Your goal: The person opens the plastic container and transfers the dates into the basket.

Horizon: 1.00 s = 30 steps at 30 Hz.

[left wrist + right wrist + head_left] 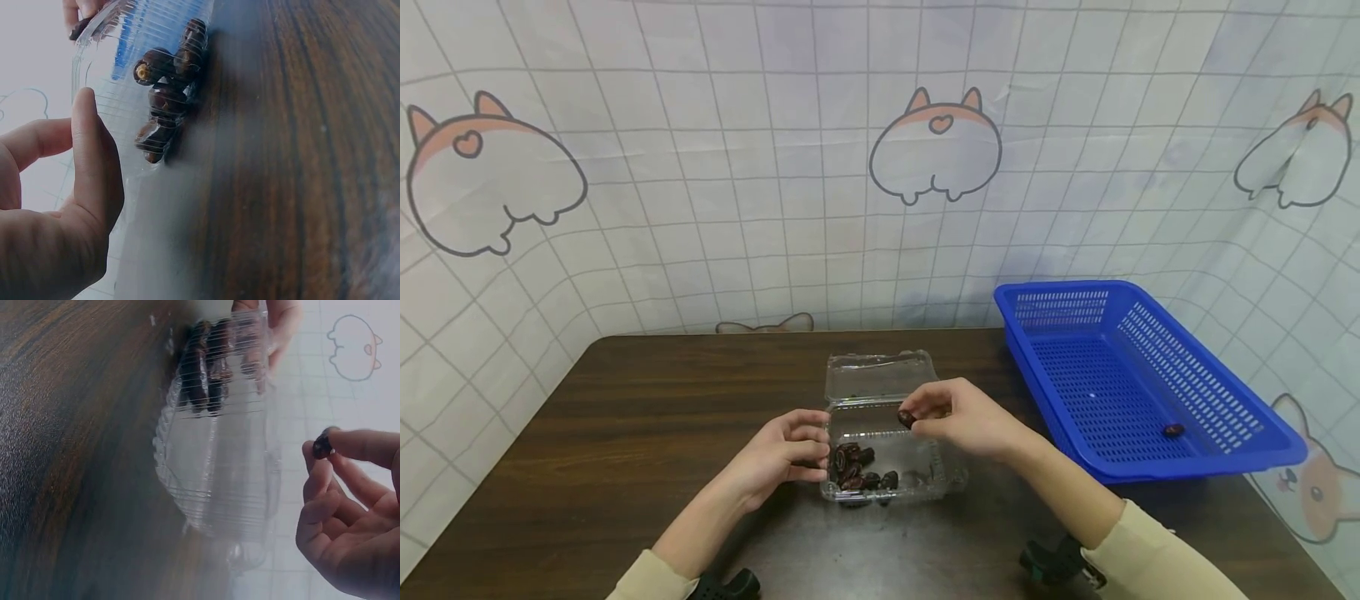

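Note:
A clear plastic clamshell box (886, 433) stands on the table with its lid raised at the back. Several dark, glossy dates (853, 468) lie in its left part. My right hand (958, 419) is over the box's right side, pinching one date (322, 445) between thumb and fingertips. At the box's left side, my left hand (786, 454) reaches out with its fingers fairly straight, fingertips right at the wall. In the left wrist view the thumb (94, 156) stands straight near the box rim.
To the right is a blue plastic basket (1051, 392) with slotted walls, holding a single date (1173, 430). The dark wooden table (647, 417) runs back to a wall cloth (820, 167) with a grid and cartoon animals.

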Motion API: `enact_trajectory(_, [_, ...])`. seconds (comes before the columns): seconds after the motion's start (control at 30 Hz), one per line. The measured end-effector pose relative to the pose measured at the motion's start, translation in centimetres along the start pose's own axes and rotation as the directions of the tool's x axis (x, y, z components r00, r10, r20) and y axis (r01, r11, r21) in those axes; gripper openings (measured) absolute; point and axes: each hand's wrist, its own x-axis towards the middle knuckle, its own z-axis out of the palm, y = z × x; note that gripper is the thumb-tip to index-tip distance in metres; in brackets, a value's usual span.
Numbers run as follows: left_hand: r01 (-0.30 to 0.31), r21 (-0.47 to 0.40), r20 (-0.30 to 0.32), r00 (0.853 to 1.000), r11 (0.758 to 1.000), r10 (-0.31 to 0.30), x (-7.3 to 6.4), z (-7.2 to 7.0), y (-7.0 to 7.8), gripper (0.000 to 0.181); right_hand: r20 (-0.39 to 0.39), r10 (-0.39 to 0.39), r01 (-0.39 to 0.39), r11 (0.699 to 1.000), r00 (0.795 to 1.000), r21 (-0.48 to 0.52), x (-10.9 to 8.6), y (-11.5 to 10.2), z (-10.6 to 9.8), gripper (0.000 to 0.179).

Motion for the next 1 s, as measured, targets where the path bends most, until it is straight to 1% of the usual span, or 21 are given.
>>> enact_trajectory(0.27, [0.004, 0.006, -0.004, 1.0, 1.0, -0.004, 0.0, 0.1, 0.0, 0.058, -0.103, 0.0, 0.0, 1.0, 0.995, 0.002, -1.3, -0.7, -1.5, 0.023])
enact_trajectory(0.57, [0.001, 0.003, 0.003, 1.0, 1.0, -0.001, 0.0, 0.1, -0.1, 0.058, -0.204, 0.017, -0.015, 1.0, 0.979, 0.007, -2.6, -1.5, -3.2, 0.026])
enact_trajectory(0.73, [-0.001, -0.002, 0.005, 1.0, 1.0, 0.001, 0.1, 0.1, -0.1, 0.059, -0.232, 0.038, -0.038, 0.999, 0.972, 0.004, -3.2, -1.5, -4.0, 0.028])
enact_trajectory(0.87, [0.002, -0.002, 0.003, 1.0, 1.0, -0.002, 0.0, 0.1, -0.1, 0.059, -0.24, 0.042, -0.043, 0.999, 0.97, 0.003, -3.8, -1.5, -4.6, 0.03])
enact_trajectory(1.0, [0.004, -0.001, 0.003, 1.0, 1.0, -0.004, 0.0, 0.1, 0.0, 0.059, -0.24, 0.06, -0.056, 0.998, 0.969, 0.024, -4.5, -1.5, -5.2, 0.032])
